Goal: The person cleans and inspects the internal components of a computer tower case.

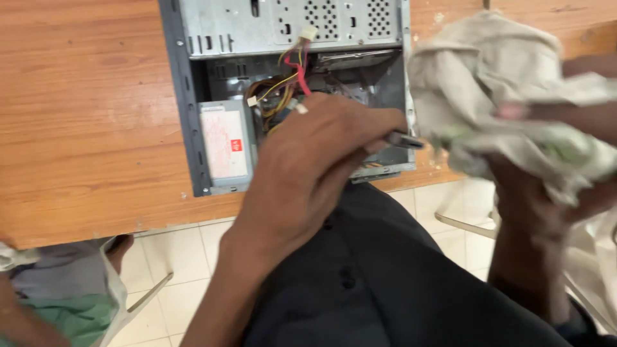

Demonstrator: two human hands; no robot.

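Wooden desk (83,109) fills the upper half of your view, and below its edge you see pale floor tiles (193,257) and your own dark shirt (385,283).

On the desk, at about 12 o'clock from your left hand (315,154), lies an open computer case (186,96) on its side, so its inside faces up to you and you can reach in without bending. Inside, at 9 o'clock from your hand, sits the grey power supply (225,144) with a pale label, and a bundle of yellow, red and black wires (286,87) runs from it toward 12 o'clock, ending in a white connector (308,32).

Your left hand is over the lower right part of the case, fingers curled and closed around a thin dark tool (405,140); only its tip shows at 3 o'clock from the hand, so I cannot say what kind of tool it is. I think you hold it low and near the case edge to have good control.

Your right hand (546,193) is raised at 3 o'clock, beside the case and off the desk, gripping a crumpled greyish cloth (488,83) bunched in the fingers. It seems kept ready near the work.

At 7 o'clock, low in the corner, another person's sleeve (58,308) appears.
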